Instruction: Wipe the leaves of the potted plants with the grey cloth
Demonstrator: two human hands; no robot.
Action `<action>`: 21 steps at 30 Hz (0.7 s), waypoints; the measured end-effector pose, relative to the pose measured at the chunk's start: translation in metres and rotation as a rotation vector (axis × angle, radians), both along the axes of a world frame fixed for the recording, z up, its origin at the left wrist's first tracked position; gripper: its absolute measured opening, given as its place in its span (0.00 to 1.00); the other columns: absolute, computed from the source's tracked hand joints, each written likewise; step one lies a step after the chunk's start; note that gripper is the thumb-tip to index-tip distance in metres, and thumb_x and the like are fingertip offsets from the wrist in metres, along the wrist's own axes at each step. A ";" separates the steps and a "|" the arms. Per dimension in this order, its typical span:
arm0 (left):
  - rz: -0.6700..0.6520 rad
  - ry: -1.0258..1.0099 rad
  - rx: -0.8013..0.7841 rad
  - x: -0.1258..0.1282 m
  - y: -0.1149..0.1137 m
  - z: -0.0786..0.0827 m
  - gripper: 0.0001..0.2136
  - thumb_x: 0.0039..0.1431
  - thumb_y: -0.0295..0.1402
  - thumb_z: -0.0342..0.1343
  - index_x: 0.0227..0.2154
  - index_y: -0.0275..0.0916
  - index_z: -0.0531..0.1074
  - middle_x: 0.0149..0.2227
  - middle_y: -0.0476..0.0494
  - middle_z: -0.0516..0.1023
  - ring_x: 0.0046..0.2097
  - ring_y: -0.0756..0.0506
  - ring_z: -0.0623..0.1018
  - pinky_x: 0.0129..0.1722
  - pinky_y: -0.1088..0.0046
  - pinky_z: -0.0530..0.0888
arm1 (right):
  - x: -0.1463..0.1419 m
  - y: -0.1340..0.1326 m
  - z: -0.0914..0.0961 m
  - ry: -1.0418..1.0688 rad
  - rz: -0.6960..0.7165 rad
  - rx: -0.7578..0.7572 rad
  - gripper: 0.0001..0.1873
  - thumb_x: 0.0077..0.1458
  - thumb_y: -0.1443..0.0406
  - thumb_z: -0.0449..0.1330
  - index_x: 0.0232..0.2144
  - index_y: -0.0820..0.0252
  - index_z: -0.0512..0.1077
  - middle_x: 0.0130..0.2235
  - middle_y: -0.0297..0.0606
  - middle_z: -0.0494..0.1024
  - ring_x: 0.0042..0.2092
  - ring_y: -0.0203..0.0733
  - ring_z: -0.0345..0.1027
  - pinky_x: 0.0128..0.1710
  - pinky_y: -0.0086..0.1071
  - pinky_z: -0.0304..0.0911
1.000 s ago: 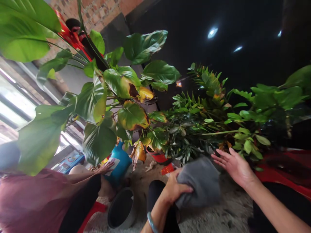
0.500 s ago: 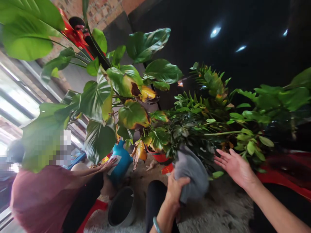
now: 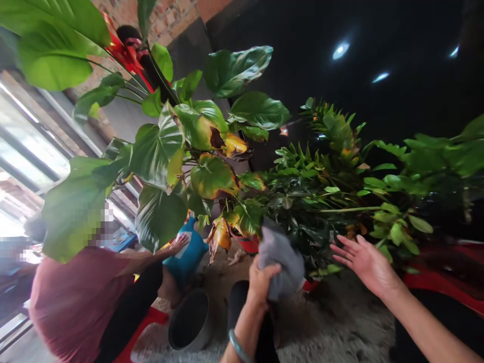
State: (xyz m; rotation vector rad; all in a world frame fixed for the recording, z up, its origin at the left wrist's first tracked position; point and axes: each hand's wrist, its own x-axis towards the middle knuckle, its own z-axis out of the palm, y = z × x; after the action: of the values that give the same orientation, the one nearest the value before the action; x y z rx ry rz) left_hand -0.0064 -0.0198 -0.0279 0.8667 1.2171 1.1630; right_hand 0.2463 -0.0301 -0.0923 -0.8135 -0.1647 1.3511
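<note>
My left hand (image 3: 260, 282), with a pale bangle at its wrist, grips a limp grey cloth (image 3: 282, 262) that is smeared by motion. My thumb lies over the cloth's near side, and it hangs above the floor in front of my dark-clad leg. To the right, my right hand (image 3: 361, 259) is held up with palm showing and fingers spread, nothing in it. Leafy green plants (image 3: 325, 176) are close behind both hands. A red pot (image 3: 247, 244) stands beyond the cloth, partly hidden by leaves.
At left a co-worker in a pink shirt (image 3: 79, 297) has a hand on a blue vase-like vessel (image 3: 192, 252). A dark bucket (image 3: 189, 322) stands on the floor between us. Large leaves (image 3: 159, 151) overhang the left. A red surface (image 3: 446, 272) lies at right.
The grey cloth and my left hand have shifted left, and the cloth has changed shape. My right hand stays spread in nearly the same place. The blue vessel has tilted slightly.
</note>
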 end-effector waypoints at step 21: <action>0.044 -0.095 0.027 -0.007 -0.027 -0.019 0.17 0.29 0.32 0.62 0.29 0.36 0.77 0.25 0.47 0.78 0.30 0.43 0.76 0.31 0.68 0.72 | 0.010 0.003 -0.020 -0.049 0.024 0.050 0.14 0.51 0.52 0.60 0.31 0.54 0.77 0.43 0.45 0.82 0.46 0.57 0.75 0.50 0.55 0.67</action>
State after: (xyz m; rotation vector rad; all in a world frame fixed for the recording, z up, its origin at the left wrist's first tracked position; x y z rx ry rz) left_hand -0.0135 -0.0471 -0.0466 0.7996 1.1504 1.2446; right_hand 0.2561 -0.0275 -0.1121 -0.8056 -0.2462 1.3453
